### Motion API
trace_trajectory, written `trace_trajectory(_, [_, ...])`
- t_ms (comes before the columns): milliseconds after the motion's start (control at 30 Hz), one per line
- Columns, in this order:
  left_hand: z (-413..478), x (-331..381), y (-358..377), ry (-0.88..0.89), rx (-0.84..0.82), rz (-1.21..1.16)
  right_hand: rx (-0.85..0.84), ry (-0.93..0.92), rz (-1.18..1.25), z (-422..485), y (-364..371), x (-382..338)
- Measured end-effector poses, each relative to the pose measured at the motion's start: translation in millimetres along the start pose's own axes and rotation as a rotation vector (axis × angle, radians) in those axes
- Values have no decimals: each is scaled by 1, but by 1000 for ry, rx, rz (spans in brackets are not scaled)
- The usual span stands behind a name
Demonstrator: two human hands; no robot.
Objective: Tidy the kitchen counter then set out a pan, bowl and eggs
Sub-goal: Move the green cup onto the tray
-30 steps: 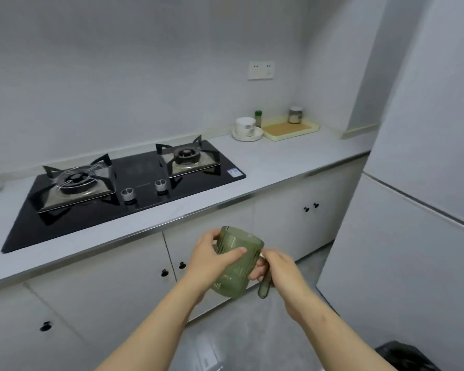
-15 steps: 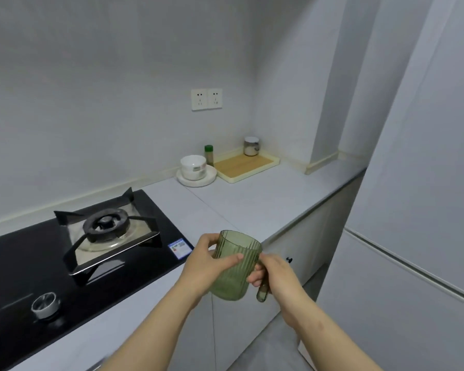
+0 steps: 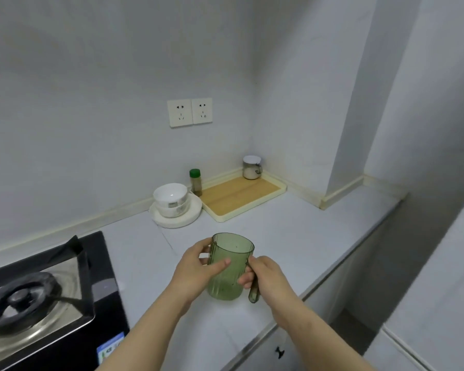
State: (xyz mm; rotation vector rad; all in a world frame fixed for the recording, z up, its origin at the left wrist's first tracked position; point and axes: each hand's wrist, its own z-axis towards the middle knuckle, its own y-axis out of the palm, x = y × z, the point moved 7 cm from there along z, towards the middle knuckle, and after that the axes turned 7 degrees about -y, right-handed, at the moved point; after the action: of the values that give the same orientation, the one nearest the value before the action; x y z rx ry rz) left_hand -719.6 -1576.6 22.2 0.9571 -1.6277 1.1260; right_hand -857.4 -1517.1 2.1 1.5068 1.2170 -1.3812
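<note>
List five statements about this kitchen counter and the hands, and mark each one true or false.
1. The left hand wraps the green cup while the right hand grips its handle. True.
2. The green cup is full of water. False: it looks empty.
3. Two white bowls sit stacked on a white plate. True.
4. The green-capped bottle lies on its side. False: it stands upright beside the wooden tray.
5. A pan sits on the burner. False: the burner is bare.
</note>
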Motion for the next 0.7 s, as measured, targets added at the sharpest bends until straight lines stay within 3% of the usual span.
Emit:
trace_trajectory(233, [84,20,19,-3,32,-44,-20,22,35,87,-19,-18])
trace_trajectory(433, [156,34,17,23,-7,-41,73,-12,86,162,-20,-34])
trace_trajectory(700, [236,38,8,-97,90,-44,118,13,109,251,-13,-49])
